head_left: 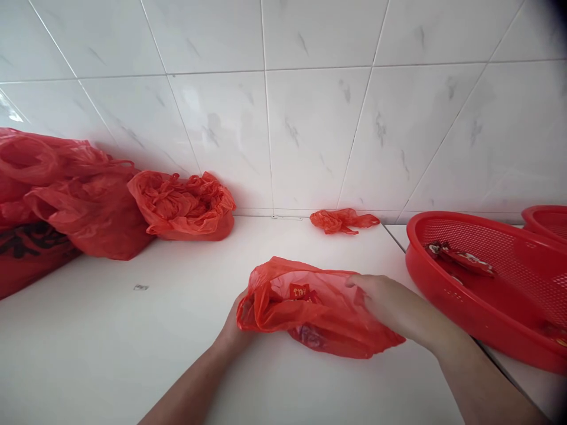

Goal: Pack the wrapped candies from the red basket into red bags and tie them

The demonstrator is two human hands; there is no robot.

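A red plastic bag (349,330) is held with its mouth open above the white table. Small wrapped packets lie inside, one a red packet (299,291) with light lettering. My right hand (381,298) grips the bag's right rim, its thumb at the inner side and the other fingers hidden by the plastic. At the bag's left end, my left hand (239,324) holds it from the outer side; its fingers are mostly covered by the folds.
A red perforated basket (447,295) with several packets stands at the right, another basket (549,218) behind it. Filled red bags (93,206) and a bag of crumpled bags (183,206) sit left. A crumpled red bag (339,221) lies by the tiled wall (314,130).
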